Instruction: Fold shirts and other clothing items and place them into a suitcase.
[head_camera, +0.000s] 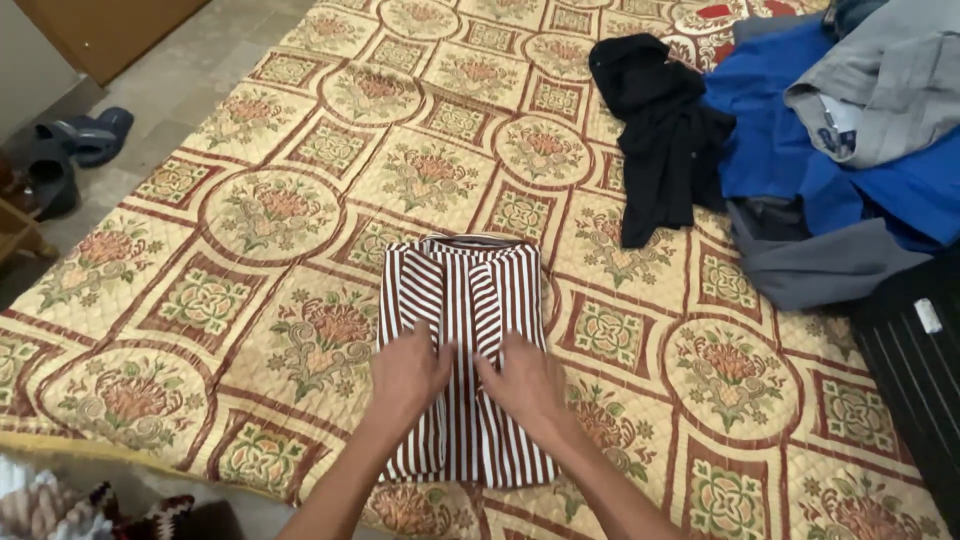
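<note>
2 hands, left hand (408, 372) and right hand (523, 378), press flat and unclenched on the folded brown-and-white striped shirt (465, 300). Folding seems mid-way; the next fold needs a firm grip of its lower edge.

floor: pale tiles (190, 75), top left
door: brown wood panel (105, 30), top-left corner
bed cover: quilted, gold and maroon floral medallions (280, 215), fills most of view
slippers: dark blue pair (70, 150) on the tiles

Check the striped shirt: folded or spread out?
Folded. The striped shirt lies as a narrow rectangle, sides tucked in, both hands pressing its middle.
</note>
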